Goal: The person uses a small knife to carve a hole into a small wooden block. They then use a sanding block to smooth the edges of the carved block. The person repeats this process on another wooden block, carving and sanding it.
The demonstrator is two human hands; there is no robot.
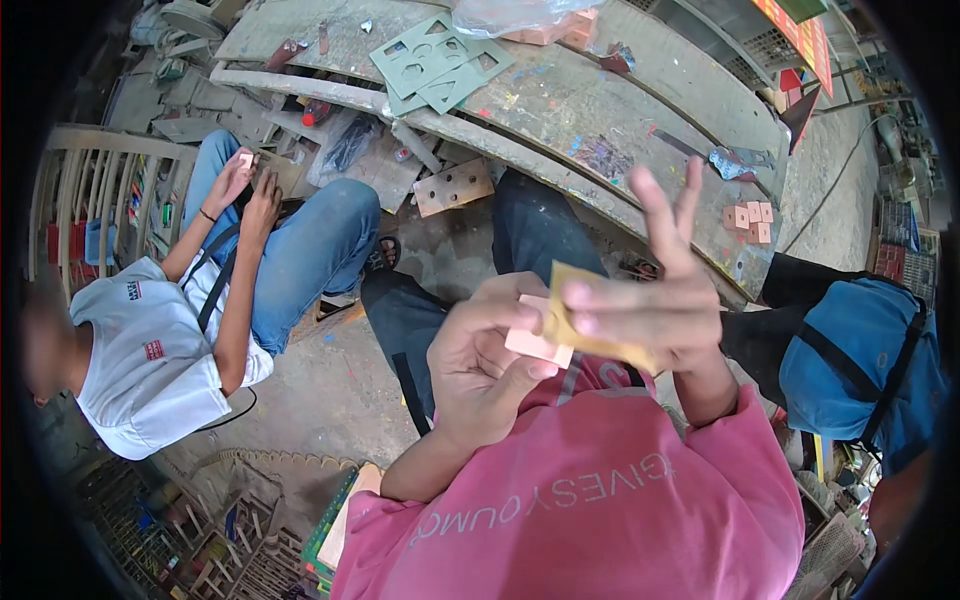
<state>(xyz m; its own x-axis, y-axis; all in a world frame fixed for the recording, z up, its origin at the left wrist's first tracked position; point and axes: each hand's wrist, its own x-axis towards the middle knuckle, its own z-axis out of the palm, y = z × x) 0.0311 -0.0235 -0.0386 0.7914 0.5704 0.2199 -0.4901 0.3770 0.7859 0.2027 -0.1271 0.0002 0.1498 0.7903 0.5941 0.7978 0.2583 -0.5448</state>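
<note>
My left hand (470, 365) pinches a small pale pink wooden block (530, 345) in front of my chest, its fingers and thumb along the block's edges. With my right hand (665, 300), I grip a folded yellow-brown sheet that looks like sandpaper (605, 338). The sheet lies against the block's right side and covers part of it. Two fingers of the right hand stick up, while the others press on the sheet. Motion blurs the right hand and the sheet. A small group of similar pinkish blocks (748, 222) sits on the bench at the right.
Beyond my knees stands a worn wooden bench (560, 110). On it lie green cut-out sheets (440, 65) and a clear plastic bag (520, 14) by more pink blocks (570, 30). A co-worker (165, 330) sits at left holding a small block; another person (850, 360) is close at right.
</note>
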